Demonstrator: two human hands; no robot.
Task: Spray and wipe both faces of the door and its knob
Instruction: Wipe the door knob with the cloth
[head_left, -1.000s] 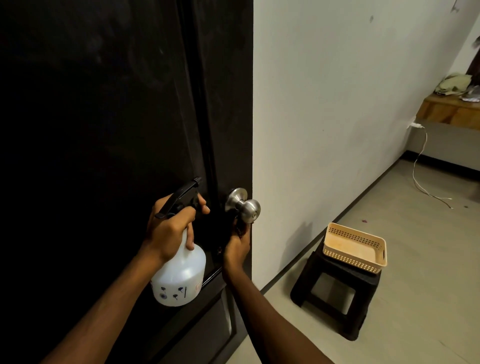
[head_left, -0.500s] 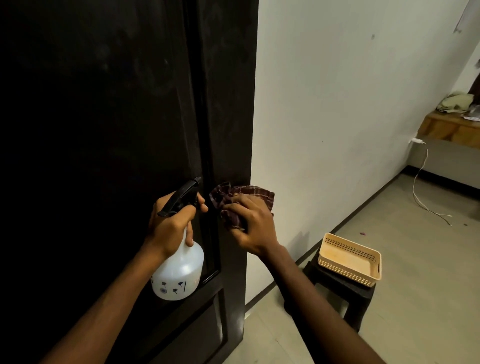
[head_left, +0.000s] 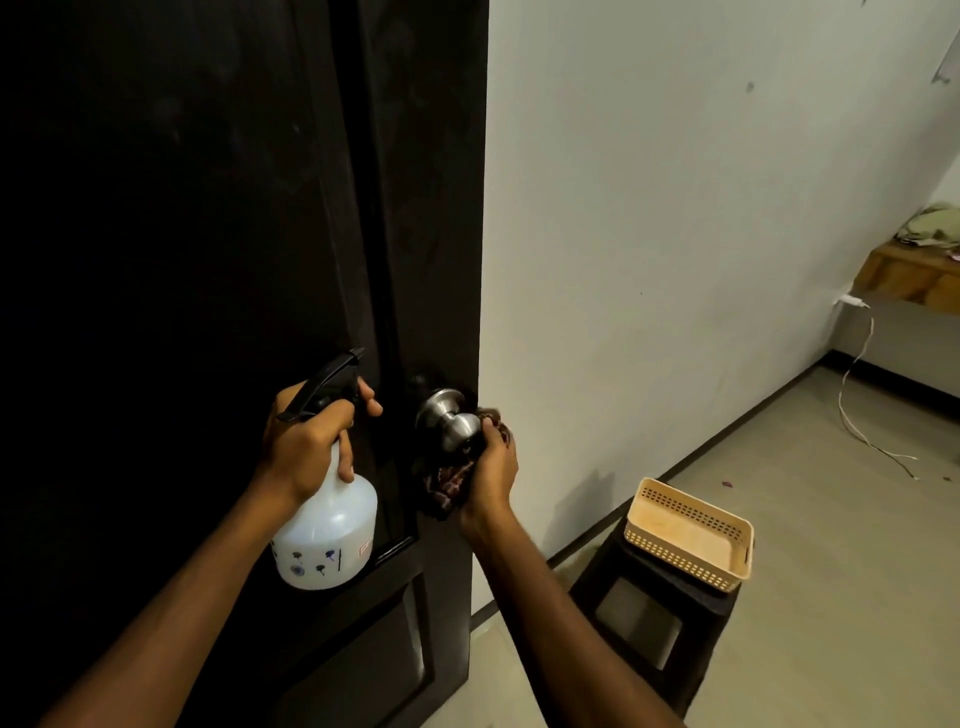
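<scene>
One glossy black panelled door (head_left: 208, 208) | left hand (head_left: 306, 447) grips white plastic spray bottle (head_left: 327, 535), blue flower prints, label unreadable | right hand (head_left: 493, 473) clutches dark checked cloth (head_left: 447, 483) at round steel knob (head_left: 457, 423)

left arm (head_left: 171, 613): bare forearm, enters from lower left, rises toward centre.
left hand (head_left: 306, 447): back toward the camera; fingers curled round the neck of an upright white translucent plastic spray bottle with black trigger head (head_left: 327, 535); index finger reaches forward at the trigger.
right arm (head_left: 566, 623): bare forearm, enters from the bottom edge, rises up and left.
right hand (head_left: 493, 473): fingers curled, gripping a bunched dark red patterned cloth (head_left: 447, 483); thumb up against the face of a round brushed-steel door knob (head_left: 457, 423), cloth hanging below it.
hands: roughly level, near each other, apart.
</scene>
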